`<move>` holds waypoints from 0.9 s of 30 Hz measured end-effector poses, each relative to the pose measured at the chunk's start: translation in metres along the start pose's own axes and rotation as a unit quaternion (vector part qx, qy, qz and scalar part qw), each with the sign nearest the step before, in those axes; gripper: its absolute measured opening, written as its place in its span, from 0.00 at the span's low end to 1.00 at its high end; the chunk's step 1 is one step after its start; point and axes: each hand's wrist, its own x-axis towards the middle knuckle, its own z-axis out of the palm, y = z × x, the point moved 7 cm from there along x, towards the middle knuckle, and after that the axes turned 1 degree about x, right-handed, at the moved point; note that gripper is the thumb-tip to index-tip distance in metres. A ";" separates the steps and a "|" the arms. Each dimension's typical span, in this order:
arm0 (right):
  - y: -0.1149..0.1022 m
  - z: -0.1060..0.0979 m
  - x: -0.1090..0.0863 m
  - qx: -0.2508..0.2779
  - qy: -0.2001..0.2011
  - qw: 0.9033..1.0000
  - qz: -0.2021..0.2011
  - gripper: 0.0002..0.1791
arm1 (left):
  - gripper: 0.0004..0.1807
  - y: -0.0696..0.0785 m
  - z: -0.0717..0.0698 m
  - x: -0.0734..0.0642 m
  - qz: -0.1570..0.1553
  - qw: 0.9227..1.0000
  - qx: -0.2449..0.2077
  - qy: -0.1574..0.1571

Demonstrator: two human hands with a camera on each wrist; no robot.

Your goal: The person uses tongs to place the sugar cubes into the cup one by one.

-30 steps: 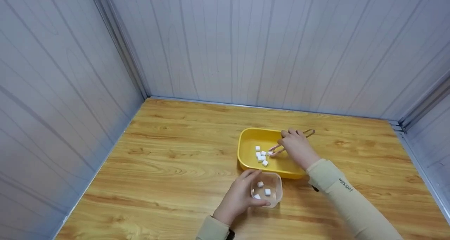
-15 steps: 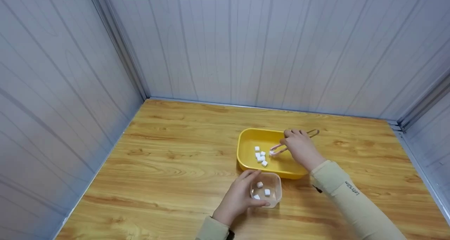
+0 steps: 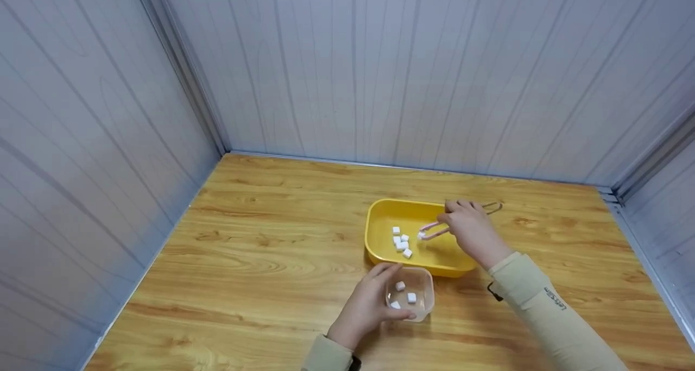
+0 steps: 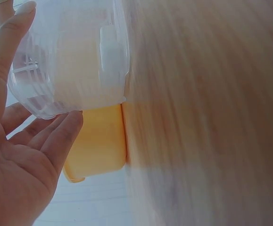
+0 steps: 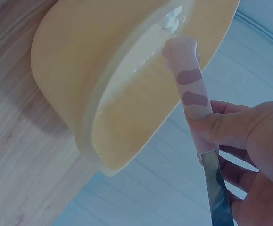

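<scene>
My left hand (image 3: 366, 300) holds a clear plastic box (image 3: 427, 283) by its side, thumb at the near rim and fingers at the far one; three white cubes (image 3: 411, 297) lie inside. Just beyond it stands a yellow tray (image 3: 383, 219) with several white cubes (image 3: 401, 246) grouped toward its left. Over this tray my right hand (image 3: 475, 232) pinches pink-tipped tongs (image 5: 191, 80) between thumb and fingers. A single white cube (image 3: 421, 236) sits between the tong tips. The metal bend of the tongs sticks out behind the hand.
Both containers stand on a wood-grain table (image 3: 260, 262). A pale panelled wall (image 3: 347, 77) closes off the back, and further panels (image 3: 98, 159) rise at the left and right sides. The box is close against the tray's front.
My right hand and the tongs have shifted to the right, and the cube at their tips has moved slightly away from the group. The left hand keeps its hold on the box.
</scene>
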 end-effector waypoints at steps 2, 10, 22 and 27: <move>0.000 -0.001 -0.001 0.001 -0.005 1.000 0.001 0.14 | 0.51 0.000 0.000 0.000 0.001 1.000 0.001 0.000; -0.002 -0.009 -0.009 0.003 -0.009 1.000 0.008 0.16 | 0.50 -0.001 0.000 0.000 -0.005 1.000 0.007 -0.002; -0.016 -0.027 -0.016 -0.002 -0.008 1.000 0.000 0.17 | 0.50 0.000 -0.001 -0.002 -0.003 1.000 0.008 0.002; -0.024 -0.035 -0.020 -0.008 -0.002 1.000 -0.009 0.18 | 0.50 0.001 -0.001 -0.001 -0.001 1.000 0.006 0.002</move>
